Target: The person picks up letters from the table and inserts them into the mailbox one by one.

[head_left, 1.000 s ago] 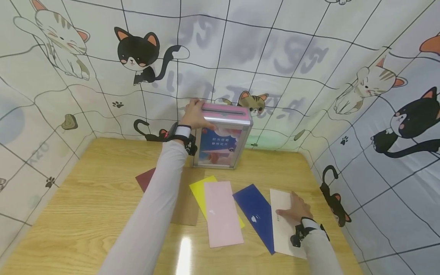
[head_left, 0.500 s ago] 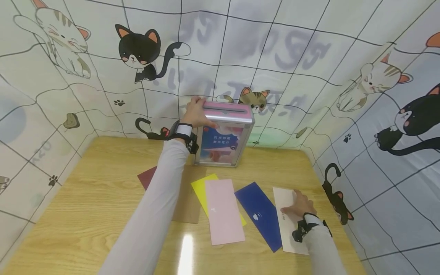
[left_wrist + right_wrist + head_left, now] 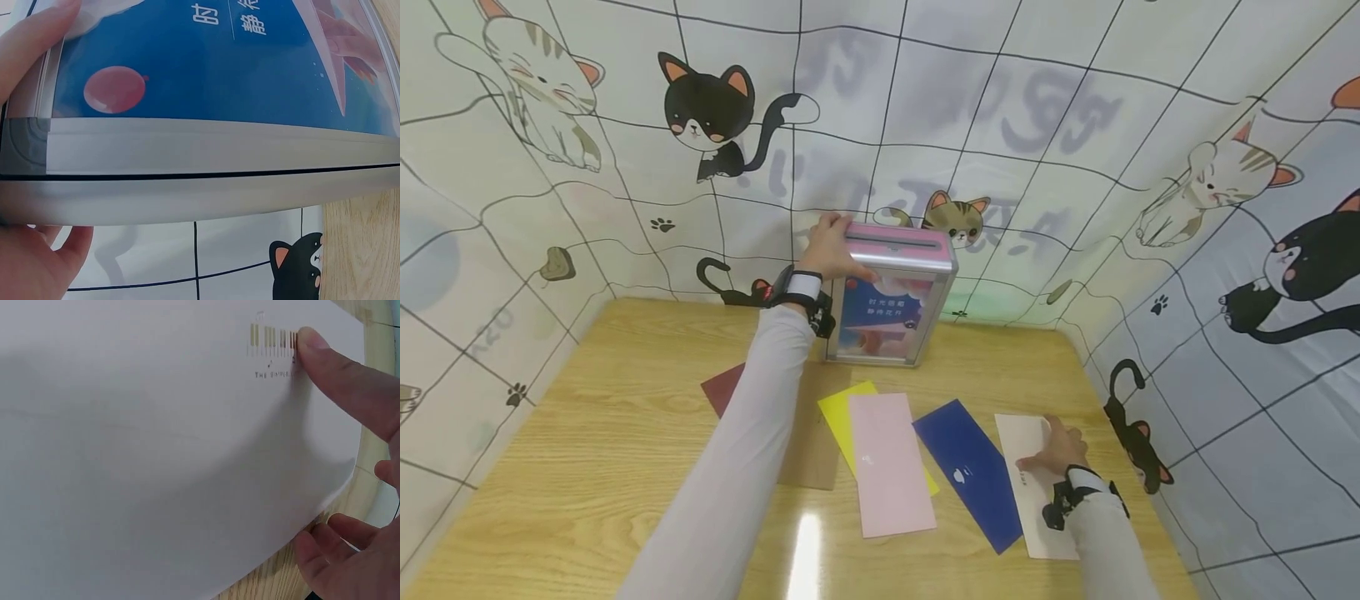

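My left hand [image 3: 833, 252] grips the upper left corner of a silver-framed box [image 3: 883, 321] with a pink slotted top. In the left wrist view, its thumb lies on the front frame and its fingers are at the side of the box [image 3: 206, 147]. The box stands upright on the table. At the right, my right hand [image 3: 1058, 448] holds the long edge of a cream envelope [image 3: 1033, 521]. In the right wrist view, the thumb presses beside a small gold print on the envelope [image 3: 125, 487], with the other fingers curled at its edge.
Left of the cream envelope lie a dark blue one [image 3: 967, 475], a pink one [image 3: 892, 467] overlapping a yellow one [image 3: 842, 417], a brown one [image 3: 812, 450] and a dark red one [image 3: 721, 389]. Cat-print curtains [image 3: 880, 100] border the wooden table [image 3: 587, 433].
The cream envelope has turned slightly, its near end swinging right and uncovering more of the blue envelope. My left hand stays on the box.
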The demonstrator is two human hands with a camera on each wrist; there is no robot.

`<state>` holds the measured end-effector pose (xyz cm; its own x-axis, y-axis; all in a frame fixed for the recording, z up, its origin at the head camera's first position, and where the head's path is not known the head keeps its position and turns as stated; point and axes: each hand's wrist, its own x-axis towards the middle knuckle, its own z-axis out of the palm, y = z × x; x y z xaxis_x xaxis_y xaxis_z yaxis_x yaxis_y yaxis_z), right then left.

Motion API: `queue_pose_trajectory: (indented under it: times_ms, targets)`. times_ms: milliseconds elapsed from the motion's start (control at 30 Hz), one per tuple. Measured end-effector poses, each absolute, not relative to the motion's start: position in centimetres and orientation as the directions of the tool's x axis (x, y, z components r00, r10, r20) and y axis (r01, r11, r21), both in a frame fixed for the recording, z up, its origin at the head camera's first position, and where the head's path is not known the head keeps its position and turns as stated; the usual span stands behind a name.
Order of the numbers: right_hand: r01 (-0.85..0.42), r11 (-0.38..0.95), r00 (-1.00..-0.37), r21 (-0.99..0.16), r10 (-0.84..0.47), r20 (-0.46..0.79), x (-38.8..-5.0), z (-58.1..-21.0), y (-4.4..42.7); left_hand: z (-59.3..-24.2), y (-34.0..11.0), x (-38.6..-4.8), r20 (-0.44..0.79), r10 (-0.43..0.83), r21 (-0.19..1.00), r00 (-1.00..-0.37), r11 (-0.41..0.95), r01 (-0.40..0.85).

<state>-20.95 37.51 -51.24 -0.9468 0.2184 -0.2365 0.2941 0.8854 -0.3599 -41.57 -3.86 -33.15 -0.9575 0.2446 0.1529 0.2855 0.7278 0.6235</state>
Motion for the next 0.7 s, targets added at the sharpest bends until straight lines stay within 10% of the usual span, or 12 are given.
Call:
queue_pose_trajectory:
  times_ms: [700]
  targets:
    - [0.394, 0.851, -0.907, -0.347, 0.298, -0.299, -21.2, -52.3, 39.5, -33.0, -3.8, -41.4, 0.14, 0.244, 0.613, -0.96, 0.739, 0.277]
